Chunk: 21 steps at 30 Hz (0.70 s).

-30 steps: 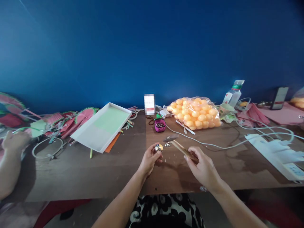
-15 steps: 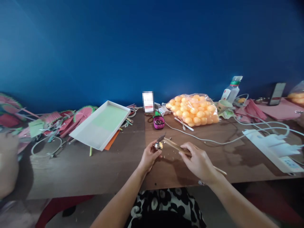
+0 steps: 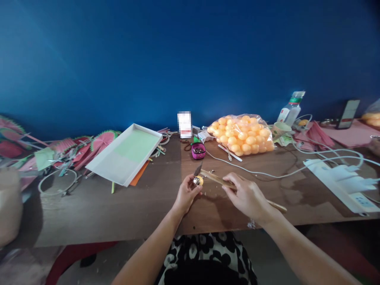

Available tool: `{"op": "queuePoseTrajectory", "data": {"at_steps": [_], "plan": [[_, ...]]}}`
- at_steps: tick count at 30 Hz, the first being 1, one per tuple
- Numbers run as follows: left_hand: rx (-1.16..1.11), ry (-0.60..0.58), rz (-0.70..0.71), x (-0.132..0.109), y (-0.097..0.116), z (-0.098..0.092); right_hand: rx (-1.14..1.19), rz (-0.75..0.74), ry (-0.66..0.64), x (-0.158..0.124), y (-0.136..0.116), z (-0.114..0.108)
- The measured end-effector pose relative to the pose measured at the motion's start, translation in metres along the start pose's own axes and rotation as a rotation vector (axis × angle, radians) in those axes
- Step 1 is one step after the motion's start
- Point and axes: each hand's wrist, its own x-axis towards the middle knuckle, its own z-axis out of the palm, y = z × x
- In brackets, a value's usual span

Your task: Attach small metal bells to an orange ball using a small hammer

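Observation:
My left hand (image 3: pixel 185 196) is closed around a small yellow-orange ball (image 3: pixel 200 181) with shiny metal pieces on its near-left side; the fingers hide part of it. Across from it, my right hand (image 3: pixel 245 194) grips the long wooden handle of a hammer (image 3: pixel 218 180). Its dark, pointed head (image 3: pixel 198 169) stands just above the ball; whether they touch I cannot tell. Behind both hands sits a small purple container (image 3: pixel 198 151) with little metal bits inside. Tiny shiny bits lie on the table near the hammer.
A clear bag of orange balls (image 3: pixel 243 136) lies at the back. On the left are a white tray (image 3: pixel 108 172) and pink paper fans (image 3: pixel 103 140). A power strip (image 3: pixel 335 186) with white cables is at right. Another person's arm (image 3: pixel 10 208) shows at far left.
The hammer head has tilted more upright and moved slightly left above the ball. My right hand has shifted a little, still holding the handle; the left hand has barely moved.

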Motion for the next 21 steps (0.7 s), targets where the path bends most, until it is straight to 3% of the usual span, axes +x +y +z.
{"op": "queuePoseTrajectory", "data": {"at_steps": [8,11,14,17,21], "plan": [[0.029,-0.026,0.008,0.001,0.000,0.000,-0.027,-0.048,-0.041,0.001,-0.005,-0.009],[-0.001,-0.033,-0.017,0.000,0.003,-0.001,0.093,0.005,-0.042,0.004,0.002,-0.006],[-0.045,-0.034,-0.096,0.000,0.008,-0.003,0.237,0.154,0.043,0.013,0.029,0.006],[-0.060,-0.042,-0.139,0.001,0.010,-0.005,0.190,0.291,0.079,0.029,0.067,0.025],[-0.063,-0.029,-0.129,0.002,0.008,-0.006,0.068,0.409,-0.022,0.045,0.103,0.045]]}}
